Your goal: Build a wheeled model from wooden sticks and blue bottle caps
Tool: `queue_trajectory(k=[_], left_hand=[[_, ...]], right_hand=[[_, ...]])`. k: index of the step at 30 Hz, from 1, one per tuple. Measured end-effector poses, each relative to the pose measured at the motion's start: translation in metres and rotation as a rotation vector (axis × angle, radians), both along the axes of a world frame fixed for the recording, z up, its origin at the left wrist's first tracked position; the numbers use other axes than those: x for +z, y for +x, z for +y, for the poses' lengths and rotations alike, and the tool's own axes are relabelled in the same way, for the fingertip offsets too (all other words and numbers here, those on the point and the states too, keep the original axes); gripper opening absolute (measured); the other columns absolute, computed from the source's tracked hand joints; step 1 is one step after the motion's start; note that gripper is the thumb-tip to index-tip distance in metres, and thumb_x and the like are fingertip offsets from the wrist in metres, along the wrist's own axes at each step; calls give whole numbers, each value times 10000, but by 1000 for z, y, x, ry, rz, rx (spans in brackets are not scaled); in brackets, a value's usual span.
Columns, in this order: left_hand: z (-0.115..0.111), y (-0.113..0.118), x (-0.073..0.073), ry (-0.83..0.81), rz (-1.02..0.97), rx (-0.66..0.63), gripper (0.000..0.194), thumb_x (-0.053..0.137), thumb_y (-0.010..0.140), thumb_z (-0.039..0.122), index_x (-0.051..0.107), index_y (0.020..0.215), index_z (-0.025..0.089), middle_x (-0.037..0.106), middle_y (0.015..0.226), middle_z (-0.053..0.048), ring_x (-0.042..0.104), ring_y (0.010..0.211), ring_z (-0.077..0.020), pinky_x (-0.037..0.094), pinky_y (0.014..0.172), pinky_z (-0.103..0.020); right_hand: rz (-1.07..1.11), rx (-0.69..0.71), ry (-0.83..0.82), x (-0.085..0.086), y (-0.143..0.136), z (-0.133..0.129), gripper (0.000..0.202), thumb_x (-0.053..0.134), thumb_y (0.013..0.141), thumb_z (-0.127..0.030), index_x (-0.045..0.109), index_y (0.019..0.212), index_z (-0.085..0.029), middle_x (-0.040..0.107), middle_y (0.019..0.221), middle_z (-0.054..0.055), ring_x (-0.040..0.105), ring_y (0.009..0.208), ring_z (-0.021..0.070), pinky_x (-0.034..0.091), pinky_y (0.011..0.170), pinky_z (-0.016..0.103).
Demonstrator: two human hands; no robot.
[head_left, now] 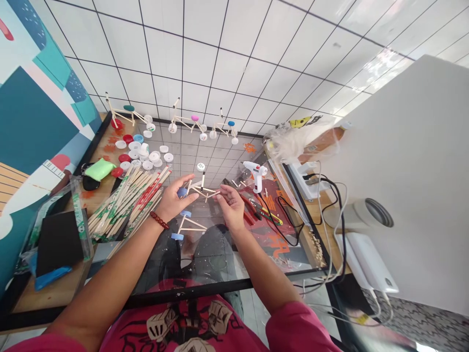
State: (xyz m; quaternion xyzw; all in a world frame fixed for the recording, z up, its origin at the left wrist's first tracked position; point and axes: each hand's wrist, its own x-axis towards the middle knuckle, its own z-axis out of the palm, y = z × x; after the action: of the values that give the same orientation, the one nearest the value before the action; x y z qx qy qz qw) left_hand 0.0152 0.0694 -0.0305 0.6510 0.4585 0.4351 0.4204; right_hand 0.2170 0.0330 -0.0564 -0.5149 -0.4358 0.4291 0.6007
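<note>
Between both hands is a small bicycle-like frame of wooden sticks [208, 192], with a black-tipped stick [202, 182] rising from it. My left hand [176, 199], wearing a beaded bracelet, grips its left side between thumb and fingers. Beside those fingers a blue bottle cap [182, 192] partly shows. My right hand [232, 205] pinches the frame's right end with its fingertips. Just below the hands, a triangular stick piece [192, 228] with blue caps at its left side appears on the glass tabletop. A white cap [201, 166] lies beyond the hands.
Three stick models [190, 124] with cap wheels stand along the tiled wall. Loose caps [146, 156], a bundle of sticks [128, 203] and a green packet [99, 169] lie left. At right are a white glue gun [256, 173], its black cord, pliers [251, 210] and a power strip [306, 178].
</note>
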Motion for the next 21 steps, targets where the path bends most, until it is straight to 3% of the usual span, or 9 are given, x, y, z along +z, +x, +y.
queue_trajectory(k=[9, 21], left_hand=[[-2, 2, 3, -64, -36, 8, 525, 738, 807, 451, 660, 1275, 226, 673, 1339, -79, 626, 1231, -294, 490, 1099, -462], [0, 2, 1, -48, -22, 14, 518, 731, 806, 435, 669, 1266, 205, 675, 1331, -97, 623, 1226, -285, 476, 1096, -433]], right_hand=[[14, 8, -47, -3, 0, 2, 344, 763, 754, -416, 684, 1007, -195, 764, 916, 62, 727, 742, 176, 626, 758, 367], [-254, 85, -48, -5, -1, 4, 236, 657, 834, -401, 781, 901, -212, 766, 881, 40, 707, 719, 181, 595, 693, 308]])
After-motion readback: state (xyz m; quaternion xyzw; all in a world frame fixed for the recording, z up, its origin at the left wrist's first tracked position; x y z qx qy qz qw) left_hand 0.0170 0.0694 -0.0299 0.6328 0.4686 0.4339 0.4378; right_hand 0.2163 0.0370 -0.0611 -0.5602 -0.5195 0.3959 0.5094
